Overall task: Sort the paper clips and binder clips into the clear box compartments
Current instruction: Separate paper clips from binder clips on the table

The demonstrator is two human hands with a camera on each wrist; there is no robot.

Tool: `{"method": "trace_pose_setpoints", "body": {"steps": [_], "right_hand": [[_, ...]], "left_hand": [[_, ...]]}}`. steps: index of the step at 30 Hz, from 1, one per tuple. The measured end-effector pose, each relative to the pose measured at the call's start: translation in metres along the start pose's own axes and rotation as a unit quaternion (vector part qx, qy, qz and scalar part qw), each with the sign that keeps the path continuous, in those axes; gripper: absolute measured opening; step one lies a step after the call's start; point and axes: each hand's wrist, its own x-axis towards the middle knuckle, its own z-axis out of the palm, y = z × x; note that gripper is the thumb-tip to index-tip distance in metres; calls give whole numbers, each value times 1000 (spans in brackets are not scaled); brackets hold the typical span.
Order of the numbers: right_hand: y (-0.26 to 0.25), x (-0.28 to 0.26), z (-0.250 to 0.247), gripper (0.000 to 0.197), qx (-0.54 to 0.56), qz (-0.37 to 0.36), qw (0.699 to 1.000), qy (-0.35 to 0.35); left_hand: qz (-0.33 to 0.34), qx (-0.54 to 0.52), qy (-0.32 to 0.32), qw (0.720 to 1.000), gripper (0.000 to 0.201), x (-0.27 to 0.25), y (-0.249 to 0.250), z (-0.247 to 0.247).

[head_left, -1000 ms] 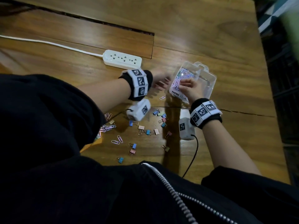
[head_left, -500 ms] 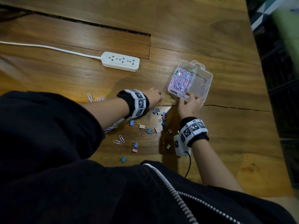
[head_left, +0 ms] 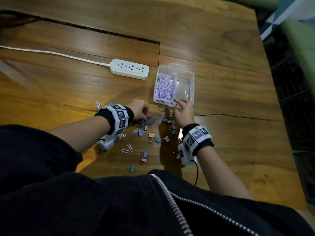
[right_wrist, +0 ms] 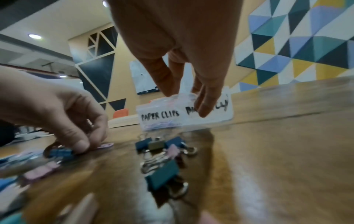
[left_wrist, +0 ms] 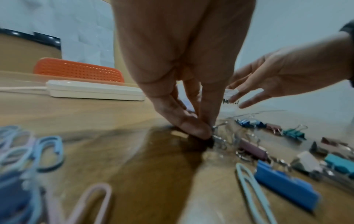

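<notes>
The clear box (head_left: 191, 89) stands on the wooden table, its left compartment full of pastel paper clips (head_left: 164, 86) and its right compartment bare. Handwritten labels cover its near wall (right_wrist: 159, 116). My left hand (head_left: 144, 115) is down on the table and pinches a blue binder clip (right_wrist: 59, 152) next to a pink paper clip (head_left: 150, 116). My right hand (head_left: 180, 103) hovers at the box's near wall with its fingers (right_wrist: 205, 109) loosely straight and holding nothing. Several binder clips (head_left: 154, 137) and loose paper clips (head_left: 127, 149) lie between my wrists.
A white power strip (head_left: 129, 69) with its cable lies left of the box. A dark groove (head_left: 102, 31) crosses the tabletop behind it. The table's right edge (head_left: 265, 82) drops off near the box. More paper clips (head_left: 98, 104) lie beside my left wrist.
Both hands drew back from over the box. The left hand dropped to the table and pinched a binder clip. The right hand came off the box top to its near wall.
</notes>
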Motion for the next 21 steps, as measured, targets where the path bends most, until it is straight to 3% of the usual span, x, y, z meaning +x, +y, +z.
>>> {"method": "trace_pose_setpoints", "body": {"steps": [4, 6, 8, 10, 13, 18, 21], "right_hand": [[-9, -20, 17, 43, -202, -82, 973, 78], [-14, -24, 27, 32, -203, -119, 971, 36], [-16, -23, 39, 32, -189, -111, 973, -75], [-18, -21, 48, 35, -234, -101, 956, -149], [-20, -19, 55, 30, -275, -101, 946, -141], [-15, -20, 56, 25, -274, -79, 950, -128], [-10, -23, 56, 19, -269, -51, 953, -132]], "left_hand": [[-14, -40, 3, 999, 14, -9, -11, 2], [-12, -39, 4, 999, 14, -14, -15, 2], [-5, -26, 11, 1000, 15, -20, -17, 1], [5, -14, 26, 1000, 16, -24, -19, -2], [16, 15, 30, 999, 19, -30, -23, -2], [34, 114, -18, 993, 16, -45, -23, 9], [50, 154, 5, 987, 20, -49, -19, 16]]}}
